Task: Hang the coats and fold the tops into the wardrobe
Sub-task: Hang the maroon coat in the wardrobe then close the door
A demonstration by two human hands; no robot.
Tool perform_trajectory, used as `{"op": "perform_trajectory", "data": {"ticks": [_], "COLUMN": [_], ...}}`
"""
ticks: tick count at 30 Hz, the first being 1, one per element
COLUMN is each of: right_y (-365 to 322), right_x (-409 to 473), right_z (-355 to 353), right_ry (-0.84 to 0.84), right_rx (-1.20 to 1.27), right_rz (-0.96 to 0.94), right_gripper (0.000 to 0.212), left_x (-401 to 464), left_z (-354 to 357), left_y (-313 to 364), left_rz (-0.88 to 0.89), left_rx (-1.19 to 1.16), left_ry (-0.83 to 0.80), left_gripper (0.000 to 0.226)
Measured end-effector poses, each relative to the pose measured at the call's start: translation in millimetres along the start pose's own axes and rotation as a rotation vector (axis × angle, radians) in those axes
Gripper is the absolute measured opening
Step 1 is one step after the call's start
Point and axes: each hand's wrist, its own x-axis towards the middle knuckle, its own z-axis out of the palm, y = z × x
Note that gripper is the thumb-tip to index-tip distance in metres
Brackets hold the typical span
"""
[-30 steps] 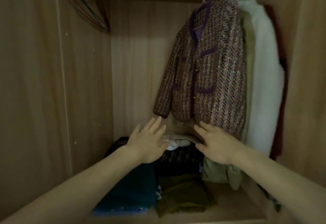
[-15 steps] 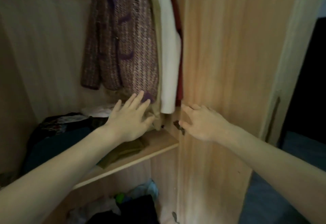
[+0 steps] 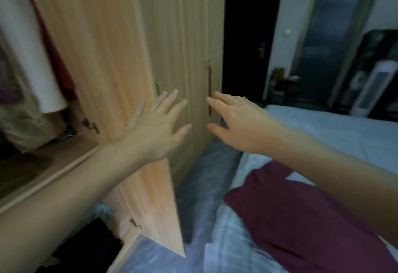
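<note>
Both hands are spread open and hold nothing. The dark red garment (image 3: pixel 301 219) lies on the bed (image 3: pixel 333 130), near its front edge, below the right hand (image 3: pixel 239 122), which is nearer to it than the left hand (image 3: pixel 159 128).

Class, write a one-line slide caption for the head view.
Both empty hands, left hand and right hand, spread open beside the wardrobe door, maroon garment on the bed.

2 bare forearms in view, no sleeves reaching the wrists. Left hand (image 3: pixel 158 131) and right hand (image 3: pixel 241 126) without rings, watches or gloves. Short, unpainted nails on the fingers (image 3: pixel 172 98).
</note>
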Motion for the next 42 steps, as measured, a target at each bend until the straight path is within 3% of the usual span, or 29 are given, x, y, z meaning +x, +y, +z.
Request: {"op": "perform_trajectory", "data": {"ticks": [3,12,18,23,30,33,36,40,42], "right_y": [64,205,265,297,325,331,332,330,327], "right_x": [-50,-188,-229,-224,-189,-177,-171,-167,-166], "right_z": [-2,4,62,138,270,328,385,454,480], "right_ry": [-0.041,-0.102,-0.096,-0.132,-0.286,-0.337,-0.408,-0.595,-0.616], "right_rx": [-0.005,-0.011,0.057,0.094,0.166,0.227,0.281,0.328,0.294], "right_rz": [0.153,0.6,0.796,0.886,0.891,0.908,0.92,0.923,0.952], "right_gripper": [0.066,0.06,0.065,0.067,0.073,0.075,0.077,0.081,0.082], "left_x": [28,83,120,148,166,166,156,127,113], "left_z": [22,89,159,239,375,436,489,559,581], "left_y": [64,214,284,305,280,264,254,248,251], "left_rz": [0.105,0.374,0.51,0.523,0.35,0.217,0.107,-0.204,-0.393], "left_rx": [-0.05,-0.092,-0.148,-0.202,-0.25,-0.263,-0.276,-0.467,-0.621], "left_ry": [0.003,-0.192,-0.266,-0.335,-0.53,-0.659,-0.803,-1.054,-1.083], "left_gripper": [0.068,0.066,0.063,0.063,0.075,0.058,0.055,0.064,0.063]}}
